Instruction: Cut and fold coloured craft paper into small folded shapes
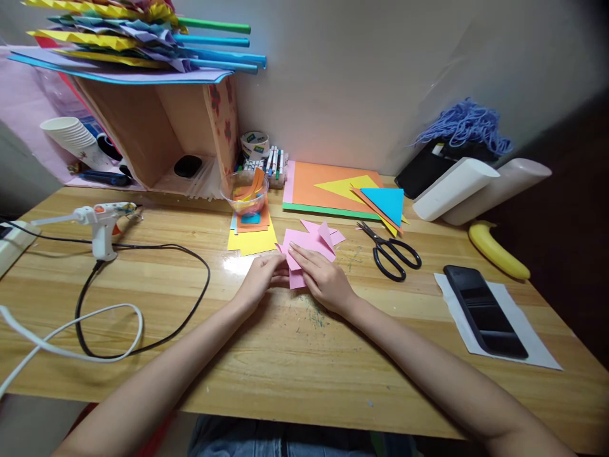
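Pink paper (304, 241), with folded and angled pieces, lies on the wooden table in the middle. My left hand (263, 279) is at its left edge, fingers together and closed on the paper's side; the thumb is partly hidden. My right hand (323, 277) rests on top of the paper, its fingers laid flat and pointing up and left. Beyond the hands, more pink pieces (337, 236) stick out, one flap standing up. Black-handled scissors (389, 252) lie partly open to the right of the paper.
A glue gun (103, 228) with looping cables stands at left. Behind are a clear cup (245, 193) of paper scraps, coloured sheets (333, 184) and a cardboard box (221, 120). At right are a phone (485, 311), a banana (497, 251) and paper rolls (454, 187).
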Action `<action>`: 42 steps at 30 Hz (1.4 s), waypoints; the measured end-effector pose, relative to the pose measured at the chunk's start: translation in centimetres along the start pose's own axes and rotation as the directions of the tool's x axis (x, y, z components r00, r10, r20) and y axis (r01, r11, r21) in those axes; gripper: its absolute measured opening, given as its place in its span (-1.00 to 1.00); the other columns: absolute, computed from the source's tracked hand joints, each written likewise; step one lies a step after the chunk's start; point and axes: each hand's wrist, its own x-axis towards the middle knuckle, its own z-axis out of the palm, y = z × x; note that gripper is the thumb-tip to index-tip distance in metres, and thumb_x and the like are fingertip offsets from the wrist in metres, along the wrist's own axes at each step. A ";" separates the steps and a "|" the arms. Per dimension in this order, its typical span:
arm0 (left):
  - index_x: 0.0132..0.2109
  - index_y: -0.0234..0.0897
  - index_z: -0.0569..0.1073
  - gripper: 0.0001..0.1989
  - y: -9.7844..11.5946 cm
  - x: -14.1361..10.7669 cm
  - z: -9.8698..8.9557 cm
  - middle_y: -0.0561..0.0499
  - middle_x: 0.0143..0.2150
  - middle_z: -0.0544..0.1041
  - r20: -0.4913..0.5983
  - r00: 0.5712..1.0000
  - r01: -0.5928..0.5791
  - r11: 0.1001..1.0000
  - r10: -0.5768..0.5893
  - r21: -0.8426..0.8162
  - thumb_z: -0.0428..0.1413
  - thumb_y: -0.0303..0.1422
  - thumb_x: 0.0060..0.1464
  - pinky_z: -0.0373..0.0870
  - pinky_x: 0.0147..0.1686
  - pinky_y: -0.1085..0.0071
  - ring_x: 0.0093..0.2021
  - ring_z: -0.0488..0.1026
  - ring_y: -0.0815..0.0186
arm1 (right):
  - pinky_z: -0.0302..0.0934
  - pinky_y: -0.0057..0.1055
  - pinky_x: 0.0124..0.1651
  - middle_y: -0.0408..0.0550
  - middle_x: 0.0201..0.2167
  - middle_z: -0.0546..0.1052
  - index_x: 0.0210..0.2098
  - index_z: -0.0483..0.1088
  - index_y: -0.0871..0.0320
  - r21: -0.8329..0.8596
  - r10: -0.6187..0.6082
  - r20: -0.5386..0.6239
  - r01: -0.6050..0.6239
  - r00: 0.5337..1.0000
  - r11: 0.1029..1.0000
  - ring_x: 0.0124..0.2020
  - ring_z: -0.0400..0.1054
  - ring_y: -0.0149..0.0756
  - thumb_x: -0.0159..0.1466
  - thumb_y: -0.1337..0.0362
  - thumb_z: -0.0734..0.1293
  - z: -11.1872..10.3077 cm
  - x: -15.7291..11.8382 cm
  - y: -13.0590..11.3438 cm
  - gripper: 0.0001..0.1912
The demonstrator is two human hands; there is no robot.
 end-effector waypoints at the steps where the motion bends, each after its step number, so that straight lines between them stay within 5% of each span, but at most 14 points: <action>1: -0.37 -0.38 0.48 -0.69 -0.1 0.0 0.0 -0.02 -0.44 0.50 0.009 1.000 -0.012 1.000 0.011 0.008 0.13 -0.17 -0.09 0.40 -0.32 0.40 -0.39 0.45 0.33 | 0.09 -0.26 0.15 -0.05 0.18 0.19 0.21 0.03 0.11 0.002 0.000 0.000 0.000 1.000 1.000 0.16 0.10 -0.30 0.23 0.46 0.05 0.0 0.0 0.0 -0.45; 8: -0.36 -0.37 0.51 -0.67 -0.5 0.3 -0.5 0.00 -0.44 0.49 0.024 0.987 -0.159 0.957 0.158 0.241 0.12 -0.14 -0.07 0.36 -0.33 0.41 -0.41 0.39 0.34 | 0.11 -0.24 0.09 0.03 0.11 0.29 0.15 0.14 0.15 0.179 0.091 -0.080 -0.076 0.993 0.981 0.10 0.18 -0.20 0.23 0.32 0.12 -0.4 0.0 -0.1 -0.53; 11: -0.35 -0.37 0.52 -0.67 -0.4 0.3 -0.6 0.02 -0.44 0.48 0.029 0.977 -0.208 0.920 0.210 0.333 0.08 -0.15 -0.03 0.31 -0.38 0.46 -0.42 0.35 0.36 | 0.22 -0.37 -0.19 -0.02 -0.20 0.48 -0.09 0.35 0.14 0.302 0.256 -0.075 -0.223 0.964 0.927 -0.24 0.36 -0.27 0.26 0.22 0.14 -0.4 0.1 0.0 -0.72; 16: -0.40 -0.36 0.48 -0.68 -0.3 0.1 -0.7 0.08 -0.51 0.41 0.040 0.957 -0.276 0.855 0.288 0.438 0.02 -0.17 0.03 0.18 -0.47 0.53 -0.49 0.26 0.42 | 0.02 -0.50 -0.50 -0.19 -0.61 0.32 -0.48 0.33 0.16 0.369 0.365 0.001 -0.339 0.931 0.865 -0.58 0.15 -0.44 0.23 0.12 0.19 -0.2 0.2 0.3 -0.72; 26: -0.48 -0.32 0.36 -0.72 -0.4 0.2 -0.9 0.11 -0.52 0.35 0.010 0.931 -0.308 0.770 0.365 0.559 -0.04 -0.24 0.08 0.13 -0.46 0.54 -0.49 0.22 0.41 | 0.03 -0.53 -0.64 -0.24 -0.76 0.26 -0.63 0.22 0.16 0.649 0.408 0.242 -0.459 0.880 0.606 -0.72 0.15 -0.47 0.21 0.02 0.18 -0.3 0.2 0.6 -0.59; 33: -0.47 -0.30 0.35 -0.71 -0.6 0.3 -1.0 0.11 -0.52 0.35 -0.027 0.928 -0.289 0.761 0.373 0.581 -0.06 -0.22 0.09 0.13 -0.47 0.53 -0.48 0.24 0.40 | 0.07 -0.53 -0.56 -0.22 -0.73 0.31 -0.67 0.23 0.18 0.609 0.369 0.205 -0.413 0.907 0.677 -0.67 0.18 -0.48 0.20 0.06 0.22 -0.3 0.4 0.5 -0.59; 38: -0.43 -0.32 0.37 -0.71 -0.5 0.4 -1.1 0.09 -0.50 0.36 -0.040 0.927 -0.291 0.783 0.373 0.549 -0.05 -0.20 0.09 0.15 -0.46 0.53 -0.47 0.25 0.40 | 0.09 -0.51 -0.55 -0.19 -0.70 0.35 -0.63 0.25 0.18 0.637 0.372 0.227 -0.426 0.900 0.642 -0.65 0.23 -0.45 0.15 0.08 0.28 -0.2 0.4 0.7 -0.65; 42: -0.46 -0.33 0.35 -0.71 -0.2 0.2 -1.0 0.10 -0.52 0.32 0.055 0.939 -0.311 0.771 0.339 0.556 -0.03 -0.20 0.08 0.13 -0.49 0.54 -0.49 0.23 0.42 | 0.13 -0.50 -0.51 -0.20 -0.62 0.35 -0.55 0.25 0.17 0.702 0.365 0.196 -0.390 0.910 0.596 -0.59 0.25 -0.44 0.12 0.11 0.32 -0.2 0.5 0.7 -0.72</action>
